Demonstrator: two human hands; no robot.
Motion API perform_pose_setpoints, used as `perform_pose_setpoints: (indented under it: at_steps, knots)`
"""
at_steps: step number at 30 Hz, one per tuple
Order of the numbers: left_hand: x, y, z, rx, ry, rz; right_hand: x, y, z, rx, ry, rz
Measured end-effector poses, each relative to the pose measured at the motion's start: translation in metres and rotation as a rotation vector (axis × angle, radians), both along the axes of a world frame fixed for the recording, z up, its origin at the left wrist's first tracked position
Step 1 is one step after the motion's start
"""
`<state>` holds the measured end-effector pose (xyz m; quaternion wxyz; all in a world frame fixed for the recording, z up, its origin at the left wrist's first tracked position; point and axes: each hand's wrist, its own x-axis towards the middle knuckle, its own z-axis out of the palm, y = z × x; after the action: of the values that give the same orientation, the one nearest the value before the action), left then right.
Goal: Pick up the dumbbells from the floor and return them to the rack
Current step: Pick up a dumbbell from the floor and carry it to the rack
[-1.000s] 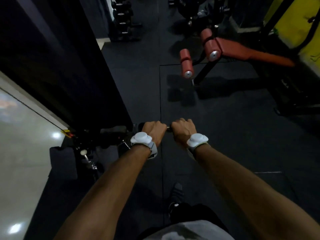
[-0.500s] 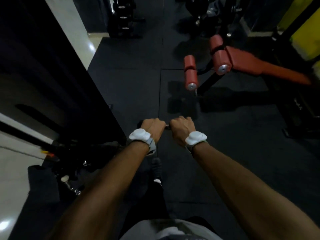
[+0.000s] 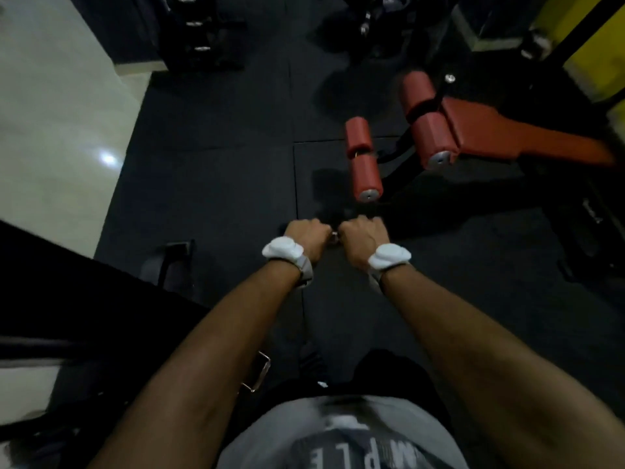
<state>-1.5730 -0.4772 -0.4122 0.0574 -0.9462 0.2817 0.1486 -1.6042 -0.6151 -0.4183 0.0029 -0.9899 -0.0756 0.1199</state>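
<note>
Both fists (image 3: 309, 236) clenched on dumbbell (image 3: 334, 235) — red bench (image 3: 480, 137) ahead-right.

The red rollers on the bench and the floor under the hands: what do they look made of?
Red rollers: apparently foam padding under matte red vinyl, with shiny metal-looking end caps. Floor: dark matte mats, probably rubber, with straight seams between tiles. The pale floor at left looks like polished tile, reflecting a light.

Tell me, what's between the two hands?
In the head view, a short metal bit of dumbbell handle shows between the left hand and the right hand.
</note>
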Motion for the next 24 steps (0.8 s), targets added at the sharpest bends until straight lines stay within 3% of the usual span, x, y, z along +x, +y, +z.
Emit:
perform_pose_setpoints:
  at_steps: [7, 13, 24]
  knots:
    - [0.152, -0.019, 0.001, 0.046, -0.047, -0.038, 0.148, -0.016, 0.003, -0.024, -0.012, -0.027]
    - [0.288, -0.019, -0.021, 0.054, -0.051, 0.030, 0.302, -0.018, -0.027, 0.016, 0.011, 0.035]
    - [0.496, 0.008, -0.006, 0.087, -0.023, 0.255, 0.535, 0.011, -0.015, 0.037, 0.006, 0.223]
